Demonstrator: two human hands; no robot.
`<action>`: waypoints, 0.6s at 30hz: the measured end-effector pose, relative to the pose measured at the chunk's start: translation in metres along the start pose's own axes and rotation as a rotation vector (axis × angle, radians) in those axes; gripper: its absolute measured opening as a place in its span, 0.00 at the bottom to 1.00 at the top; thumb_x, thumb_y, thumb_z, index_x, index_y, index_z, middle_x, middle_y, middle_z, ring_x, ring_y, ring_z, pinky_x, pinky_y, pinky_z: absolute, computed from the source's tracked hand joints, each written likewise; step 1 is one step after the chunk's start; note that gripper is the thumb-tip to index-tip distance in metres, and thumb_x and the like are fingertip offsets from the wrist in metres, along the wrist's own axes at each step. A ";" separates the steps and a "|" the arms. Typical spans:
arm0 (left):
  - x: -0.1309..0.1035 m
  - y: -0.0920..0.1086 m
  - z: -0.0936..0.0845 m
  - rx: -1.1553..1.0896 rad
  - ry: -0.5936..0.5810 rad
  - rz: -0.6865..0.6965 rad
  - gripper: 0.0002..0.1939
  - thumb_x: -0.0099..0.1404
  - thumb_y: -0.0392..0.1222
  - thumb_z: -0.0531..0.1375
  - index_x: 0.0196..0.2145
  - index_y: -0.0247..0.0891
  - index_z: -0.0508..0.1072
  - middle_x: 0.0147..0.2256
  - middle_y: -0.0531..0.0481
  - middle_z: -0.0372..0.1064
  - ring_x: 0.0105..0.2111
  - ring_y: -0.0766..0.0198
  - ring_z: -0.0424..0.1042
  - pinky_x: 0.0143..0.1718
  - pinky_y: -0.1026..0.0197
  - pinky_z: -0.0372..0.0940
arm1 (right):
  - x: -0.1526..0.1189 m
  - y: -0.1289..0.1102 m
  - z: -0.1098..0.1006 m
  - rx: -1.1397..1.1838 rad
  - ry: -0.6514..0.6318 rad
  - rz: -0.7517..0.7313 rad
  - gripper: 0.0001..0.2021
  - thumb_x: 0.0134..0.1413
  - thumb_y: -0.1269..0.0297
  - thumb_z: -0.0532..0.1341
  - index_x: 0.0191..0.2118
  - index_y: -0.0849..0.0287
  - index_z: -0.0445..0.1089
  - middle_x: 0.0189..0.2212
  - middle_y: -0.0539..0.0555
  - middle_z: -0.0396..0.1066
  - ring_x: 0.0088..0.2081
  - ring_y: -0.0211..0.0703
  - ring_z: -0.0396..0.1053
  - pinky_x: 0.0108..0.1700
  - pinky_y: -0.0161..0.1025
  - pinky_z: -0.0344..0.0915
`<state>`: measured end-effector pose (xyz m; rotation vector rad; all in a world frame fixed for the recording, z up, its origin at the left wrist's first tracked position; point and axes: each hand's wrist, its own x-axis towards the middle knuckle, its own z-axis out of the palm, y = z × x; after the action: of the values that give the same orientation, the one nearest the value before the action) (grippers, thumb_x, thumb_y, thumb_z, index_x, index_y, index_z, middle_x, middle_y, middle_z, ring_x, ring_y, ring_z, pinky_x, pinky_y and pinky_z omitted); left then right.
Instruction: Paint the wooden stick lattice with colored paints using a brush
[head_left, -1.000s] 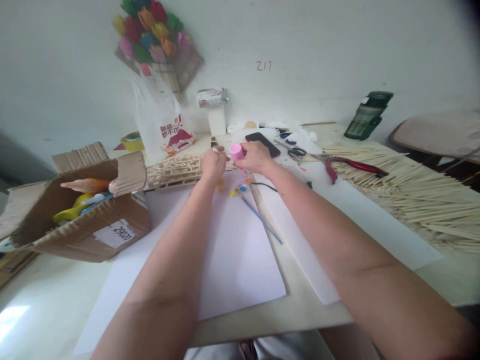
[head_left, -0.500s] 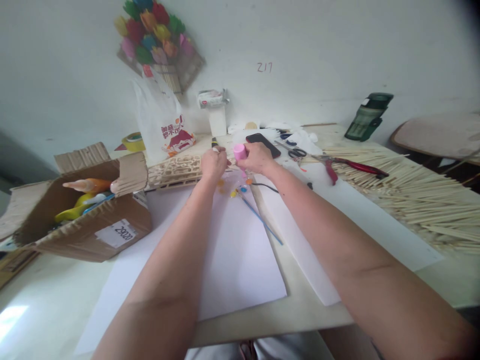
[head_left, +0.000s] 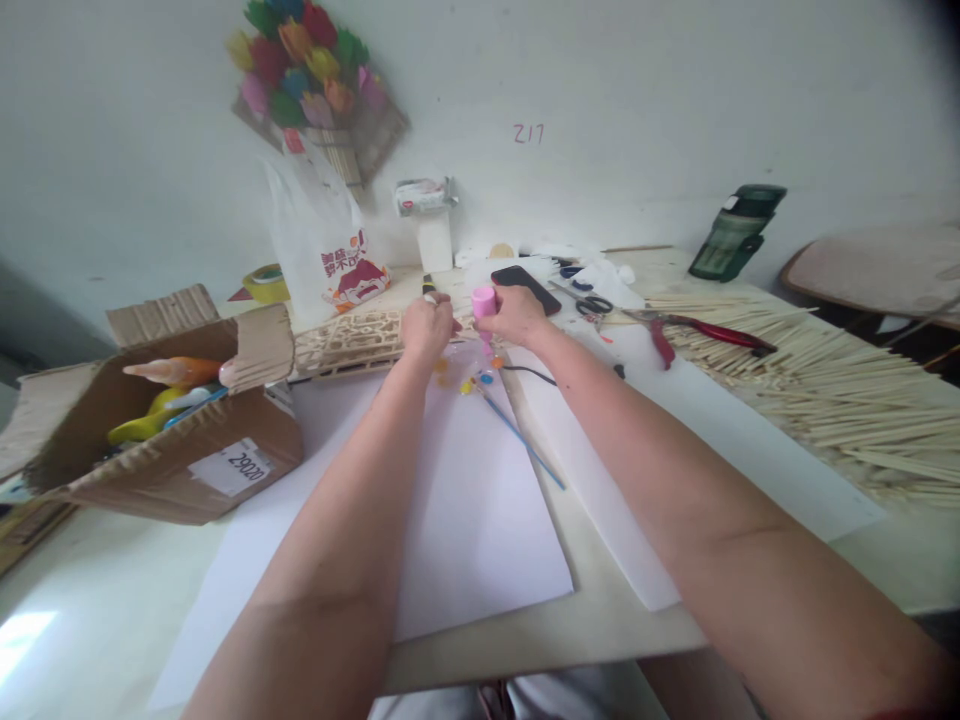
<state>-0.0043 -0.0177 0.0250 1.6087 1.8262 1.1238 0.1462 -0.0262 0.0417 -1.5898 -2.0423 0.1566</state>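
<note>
My right hand (head_left: 517,315) is closed around a small pink paint bottle (head_left: 484,301), held bottom up with its narrow end pointing down. Under it lies a clear palette (head_left: 457,362) with dabs of yellow, orange and blue paint, and pink shows just below the bottle. My left hand (head_left: 429,326) is closed beside the palette, to the left of the bottle; a small pale thing shows at its fingers, too small to name. A blue-handled paintbrush (head_left: 523,440) rests with its tip at the yellow paint, over white paper (head_left: 480,530).
On the left stands an open cardboard box (head_left: 247,440) with paint bottles inside. A wooden lattice piece (head_left: 349,345) lies behind the paper. To the right are a phone (head_left: 525,288), scissors (head_left: 592,303), red-handled pliers (head_left: 712,332) and many thin sticks (head_left: 825,420). A green bottle (head_left: 739,235) stands farther back.
The pink bottle has shifted slightly right and tilted a little, so more of its narrow lower end shows. My left hand has barely moved.
</note>
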 end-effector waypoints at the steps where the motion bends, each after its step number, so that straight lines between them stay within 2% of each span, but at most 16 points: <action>1: 0.000 -0.001 0.000 -0.001 -0.001 0.002 0.20 0.59 0.38 0.51 0.47 0.37 0.72 0.26 0.48 0.76 0.31 0.59 0.77 0.38 0.59 0.67 | 0.000 0.000 0.001 -0.003 -0.001 -0.002 0.17 0.42 0.58 0.64 0.39 0.60 0.75 0.36 0.56 0.76 0.40 0.48 0.72 0.37 0.37 0.62; 7: 0.004 -0.006 0.001 -0.013 -0.006 0.038 0.20 0.57 0.37 0.51 0.47 0.37 0.72 0.24 0.49 0.75 0.29 0.59 0.77 0.36 0.59 0.66 | -0.001 -0.002 0.002 -0.019 -0.018 -0.018 0.18 0.41 0.59 0.63 0.40 0.61 0.75 0.35 0.55 0.76 0.39 0.47 0.72 0.37 0.37 0.62; 18: 0.003 -0.002 0.000 -0.044 -0.014 -0.002 0.19 0.59 0.38 0.51 0.47 0.37 0.72 0.25 0.48 0.76 0.28 0.60 0.77 0.37 0.59 0.67 | 0.000 -0.001 0.002 0.018 -0.008 -0.016 0.17 0.41 0.59 0.64 0.39 0.60 0.75 0.35 0.55 0.76 0.38 0.46 0.71 0.36 0.37 0.61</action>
<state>-0.0064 -0.0149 0.0239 1.5855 1.7823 1.1409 0.1444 -0.0259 0.0404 -1.5632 -2.0535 0.1754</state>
